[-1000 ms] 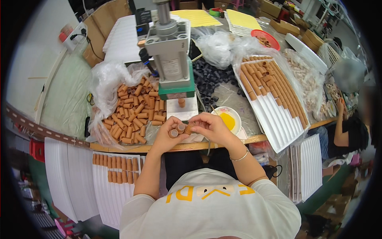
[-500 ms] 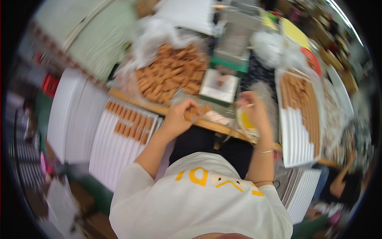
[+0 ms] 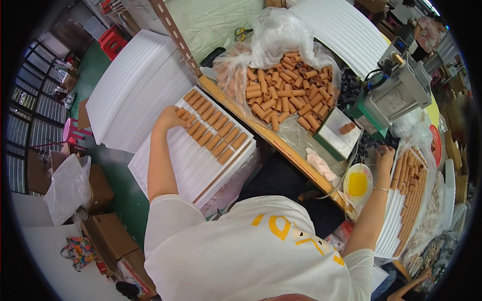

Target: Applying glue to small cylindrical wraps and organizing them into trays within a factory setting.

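Note:
My left hand [image 3: 170, 118] is at the left end of a white ridged tray [image 3: 170, 163], its fingers closed on a short orange-brown tube [image 3: 181, 112]. Short rows of similar tubes [image 3: 216, 119] lie in the tray's grooves beside it. On the right, my right hand [image 3: 385, 158] reaches past a bowl of yellow liquid [image 3: 358, 183] to a heap of small black parts [image 3: 372, 145]. Its fingers are drawn together there; whatever they hold is too small to make out. One tube [image 3: 347, 128] rests on the white top of a green-sided block [image 3: 334, 140].
A plastic bag [image 3: 281, 37] spills a big pile of tubes [image 3: 291, 88] across the bench. Behind the block stands a grey-and-green bench machine [image 3: 396, 98]. A second ridged tray [image 3: 391, 215] with brown tubes lies at the right. Stacked white trays [image 3: 145, 85] stand left.
My left hand has gone from the bench edge left to the tray, carrying tubes. My right hand has shifted to the black parts. The view has turned leftward.

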Tool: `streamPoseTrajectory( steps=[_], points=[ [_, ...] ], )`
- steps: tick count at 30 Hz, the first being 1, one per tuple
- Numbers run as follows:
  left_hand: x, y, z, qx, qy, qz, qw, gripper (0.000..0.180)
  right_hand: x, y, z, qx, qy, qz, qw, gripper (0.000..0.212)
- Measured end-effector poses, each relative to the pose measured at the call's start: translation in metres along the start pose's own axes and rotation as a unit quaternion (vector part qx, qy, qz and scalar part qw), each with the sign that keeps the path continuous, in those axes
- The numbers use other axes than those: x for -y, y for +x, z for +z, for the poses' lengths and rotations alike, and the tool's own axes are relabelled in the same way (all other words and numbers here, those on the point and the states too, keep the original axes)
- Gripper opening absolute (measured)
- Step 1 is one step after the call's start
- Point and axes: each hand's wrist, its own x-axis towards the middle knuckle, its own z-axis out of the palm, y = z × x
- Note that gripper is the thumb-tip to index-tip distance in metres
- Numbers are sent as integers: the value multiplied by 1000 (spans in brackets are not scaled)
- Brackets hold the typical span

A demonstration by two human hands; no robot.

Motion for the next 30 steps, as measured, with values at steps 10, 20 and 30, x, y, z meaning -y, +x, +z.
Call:
streamPoseTrajectory(
  steps=[10, 20, 30],
  points=[
    [7, -4, 55, -206, -61, -52, 975, 43, 9, 11, -4, -16, 63, -33, 997, 32],
    [-38, -15, 101, -393, -597, 33, 698, 61, 13, -2, -17, 72, 70, 41, 994, 38],
    [-67, -74, 138, -361, -575, 58, 732, 63, 35, -65, -74, -48, 413, 125, 901, 26]
  ],
)
